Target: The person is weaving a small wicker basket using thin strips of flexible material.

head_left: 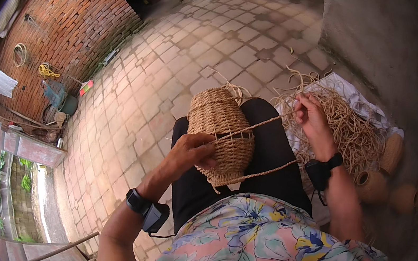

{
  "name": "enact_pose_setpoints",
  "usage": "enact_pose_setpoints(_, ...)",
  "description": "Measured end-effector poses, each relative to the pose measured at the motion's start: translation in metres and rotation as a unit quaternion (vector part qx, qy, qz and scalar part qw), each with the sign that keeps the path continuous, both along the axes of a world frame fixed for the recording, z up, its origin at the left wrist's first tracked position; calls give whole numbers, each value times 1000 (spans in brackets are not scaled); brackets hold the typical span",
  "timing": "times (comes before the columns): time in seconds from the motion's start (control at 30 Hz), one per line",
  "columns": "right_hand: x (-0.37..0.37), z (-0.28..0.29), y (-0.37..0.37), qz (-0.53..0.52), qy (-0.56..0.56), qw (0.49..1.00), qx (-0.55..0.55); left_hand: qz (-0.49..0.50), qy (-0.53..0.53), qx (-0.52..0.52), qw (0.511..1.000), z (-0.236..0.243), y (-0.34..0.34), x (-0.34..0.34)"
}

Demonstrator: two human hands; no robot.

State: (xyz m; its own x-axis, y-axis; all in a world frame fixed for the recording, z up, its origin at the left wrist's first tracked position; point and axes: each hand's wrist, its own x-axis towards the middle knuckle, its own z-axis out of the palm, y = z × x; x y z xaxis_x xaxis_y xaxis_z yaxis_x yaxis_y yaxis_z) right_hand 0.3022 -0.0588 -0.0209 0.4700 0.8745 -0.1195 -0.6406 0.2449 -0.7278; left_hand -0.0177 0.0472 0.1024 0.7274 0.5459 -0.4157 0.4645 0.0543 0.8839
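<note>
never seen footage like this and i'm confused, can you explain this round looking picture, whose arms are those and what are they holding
There is no machine here, just a person seated with two bare hands. A wide fisheye camera on their head looks down, so edges curve and the corners go dark; picture left is the person's left.

On the lap rests a woven basket. The left hand lies against its side, while the right hand pinches a twisted cord stretched out from it.

On the paved ground to the right, a heap of loose cord lies on a white sheet, with small woven vessels nearby. Both wrists wear black devices.
</note>
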Motion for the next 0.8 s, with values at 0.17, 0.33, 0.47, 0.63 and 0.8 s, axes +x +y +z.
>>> enact_pose_setpoints(0.17,-2,13,-11,29,-6,999,42,57,7,-79,995,2,-3,-5)
enact_pose_setpoints(0.33,-22,27,-12,138,-32,990,17,95,-33,-147,984,0,-7,-4)
enact_pose_setpoints(0.47,-67,41,-3,243,-41,969,10,110,-95,-122,982,-16,-20,-10)
enact_pose_setpoints(0.63,-103,45,10,216,-102,969,-62,160,-173,-81,968,-56,-34,-7)
enact_pose_setpoints(0.8,-113,35,12,194,-169,956,-143,190,-188,-78,960,-58,-49,-2)
